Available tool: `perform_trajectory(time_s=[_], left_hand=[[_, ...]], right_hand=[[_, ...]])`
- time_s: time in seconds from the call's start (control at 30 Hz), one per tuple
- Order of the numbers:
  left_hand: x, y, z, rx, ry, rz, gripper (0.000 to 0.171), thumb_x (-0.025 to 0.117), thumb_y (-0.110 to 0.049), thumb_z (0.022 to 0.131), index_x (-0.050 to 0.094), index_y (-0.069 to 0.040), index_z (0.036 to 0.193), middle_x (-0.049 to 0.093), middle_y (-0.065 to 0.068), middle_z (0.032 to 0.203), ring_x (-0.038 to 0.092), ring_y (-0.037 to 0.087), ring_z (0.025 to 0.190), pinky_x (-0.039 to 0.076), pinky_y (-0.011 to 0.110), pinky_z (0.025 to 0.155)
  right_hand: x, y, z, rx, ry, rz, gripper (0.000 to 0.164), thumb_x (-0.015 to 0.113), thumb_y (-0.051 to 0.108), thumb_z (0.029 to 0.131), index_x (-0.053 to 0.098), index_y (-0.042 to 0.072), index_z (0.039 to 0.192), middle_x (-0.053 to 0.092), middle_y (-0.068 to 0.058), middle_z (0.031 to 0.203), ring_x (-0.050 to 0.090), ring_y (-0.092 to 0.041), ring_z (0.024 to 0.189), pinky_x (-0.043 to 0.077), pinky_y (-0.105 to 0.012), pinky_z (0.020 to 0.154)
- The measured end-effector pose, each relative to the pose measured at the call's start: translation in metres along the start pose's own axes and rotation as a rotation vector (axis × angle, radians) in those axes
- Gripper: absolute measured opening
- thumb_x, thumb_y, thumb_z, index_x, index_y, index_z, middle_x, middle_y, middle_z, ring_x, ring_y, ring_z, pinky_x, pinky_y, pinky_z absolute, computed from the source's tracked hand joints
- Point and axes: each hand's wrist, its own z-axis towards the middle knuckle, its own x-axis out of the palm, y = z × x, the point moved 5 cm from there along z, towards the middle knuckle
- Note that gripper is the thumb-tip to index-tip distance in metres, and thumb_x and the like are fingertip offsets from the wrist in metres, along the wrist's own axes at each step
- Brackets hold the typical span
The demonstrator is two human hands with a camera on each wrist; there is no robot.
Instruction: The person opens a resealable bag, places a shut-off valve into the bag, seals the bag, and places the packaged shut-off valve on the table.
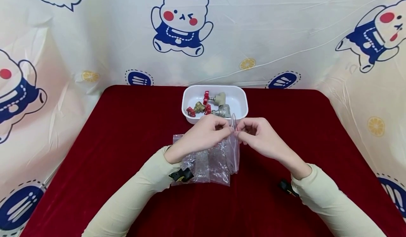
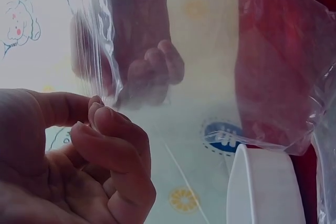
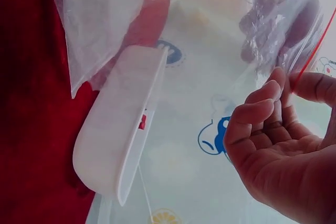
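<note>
A clear zip-lock bag [image 1: 234,156] hangs upright between my two hands, above the table. My left hand [image 1: 209,133] pinches its top edge between thumb and fingertips. At the other side of the opening, my right hand [image 1: 261,138] pinches the edge, where a red zip strip [image 3: 315,51] shows in the right wrist view. In the left wrist view the bag's film [image 2: 205,35] looks flat and see-through, with nothing visible inside. Several more clear bags [image 1: 201,166] lie overlapping on the table beneath my left forearm.
Just beyond my hands stands a white plastic tub [image 1: 241,99]. It holds a grey-green valve [image 1: 219,98], a brass valve [image 1: 199,107] and a silver valve [image 1: 223,110], all with red handles. Dark red cloth [image 1: 136,124] covers the table; a printed curtain [image 1: 234,36] hangs behind.
</note>
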Motion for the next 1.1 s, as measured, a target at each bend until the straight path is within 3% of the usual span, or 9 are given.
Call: perform_trajectory(time_s=[0.2,0.5,0.73,0.83,0.93,1.03,1.1], left_hand=[[-0.002,0.001,0.0,0.011,-0.014,0.014,0.031,0.061,-0.013,0.099,0.057,-0.014,0.068,0.045,-0.006,0.056,0.04,0.008,0.047,0.032,0.023,0.047],[-0.007,0.004,0.001,0.017,-0.072,0.121,0.031,0.064,-0.01,0.092,0.055,-0.016,0.064,0.043,-0.007,0.055,0.038,0.007,0.051,0.035,0.026,0.056],[-0.014,0.003,-0.002,0.032,-0.115,0.158,0.031,0.064,-0.008,0.087,0.048,-0.017,0.062,0.041,-0.007,0.056,0.038,0.007,0.054,0.037,0.028,0.06],[-0.015,0.0,-0.004,0.09,-0.143,0.164,0.029,0.069,-0.003,0.086,0.05,-0.016,0.068,0.045,-0.006,0.06,0.041,0.007,0.056,0.038,0.028,0.06],[-0.011,-0.009,-0.007,0.212,-0.145,0.187,0.021,0.073,0.002,0.086,0.061,-0.014,0.082,0.049,-0.003,0.068,0.044,0.008,0.061,0.04,0.027,0.061],[-0.004,-0.018,-0.012,0.338,-0.095,0.232,0.015,0.073,0.0,0.092,0.072,-0.014,0.098,0.053,-0.005,0.076,0.048,0.01,0.067,0.042,0.026,0.062],[0.001,-0.023,-0.015,0.385,-0.041,0.271,0.012,0.074,-0.008,0.096,0.078,-0.016,0.105,0.057,-0.01,0.081,0.049,0.009,0.069,0.043,0.025,0.063]], right_hand=[[-0.004,-0.003,-0.002,0.008,-0.015,-0.019,0.015,0.067,0.001,0.094,0.069,0.008,0.081,0.062,-0.002,0.072,0.058,-0.018,0.064,0.049,-0.027,0.059],[-0.008,-0.009,-0.007,0.018,-0.022,-0.039,0.015,0.069,0.003,0.093,0.069,0.01,0.08,0.061,-0.003,0.069,0.056,-0.018,0.062,0.046,-0.028,0.056],[-0.012,-0.013,-0.01,0.022,-0.023,-0.036,0.014,0.069,0.004,0.096,0.069,0.009,0.083,0.063,-0.007,0.071,0.061,-0.022,0.064,0.052,-0.03,0.058],[-0.012,-0.014,-0.01,0.029,-0.015,-0.034,0.014,0.068,0.003,0.097,0.069,0.008,0.083,0.065,-0.006,0.071,0.062,-0.024,0.064,0.053,-0.031,0.059],[-0.011,-0.014,-0.011,0.044,-0.005,-0.023,0.014,0.068,0.003,0.097,0.068,0.007,0.084,0.067,-0.004,0.071,0.062,-0.025,0.064,0.052,-0.031,0.058],[-0.009,-0.013,-0.011,0.06,-0.002,-0.013,0.013,0.068,0.005,0.098,0.069,0.007,0.086,0.065,-0.004,0.069,0.059,-0.021,0.061,0.047,-0.028,0.054],[-0.009,-0.012,-0.012,0.065,-0.005,-0.002,0.012,0.067,0.006,0.099,0.069,0.006,0.087,0.062,-0.005,0.066,0.056,-0.019,0.058,0.044,-0.027,0.05]])
